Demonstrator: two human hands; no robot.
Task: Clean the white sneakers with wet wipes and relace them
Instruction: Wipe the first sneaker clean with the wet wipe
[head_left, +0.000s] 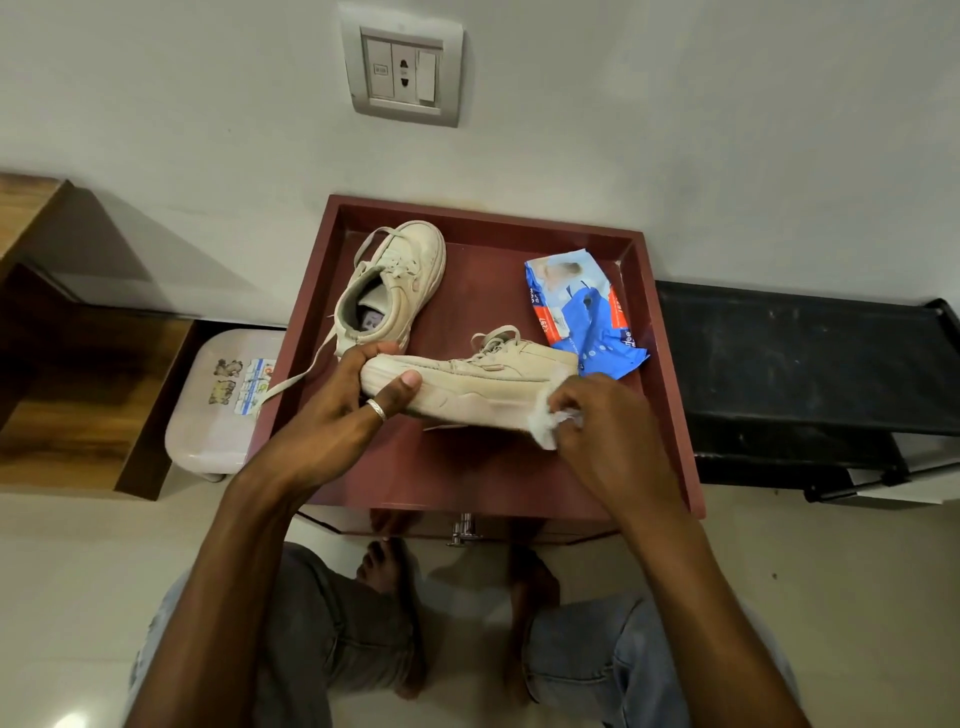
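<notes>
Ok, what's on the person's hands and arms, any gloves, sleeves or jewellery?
No gloves, and no sleeves in view: left forearm and right forearm are bare. The left hand wears a plain silver band ring on its thumb. The right hand shows no ring; neither wrist has a watch or bracelet.

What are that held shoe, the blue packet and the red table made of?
The off-white low sneaker looks like matte leather or an imitation, with stitched smooth panels and a thick rubbery sole. The crinkled blue wipes packet looks like glossy plastic film, creased and shiny. The dark red raised-rim table seems painted or laminated wood, faintly shiny.
</notes>
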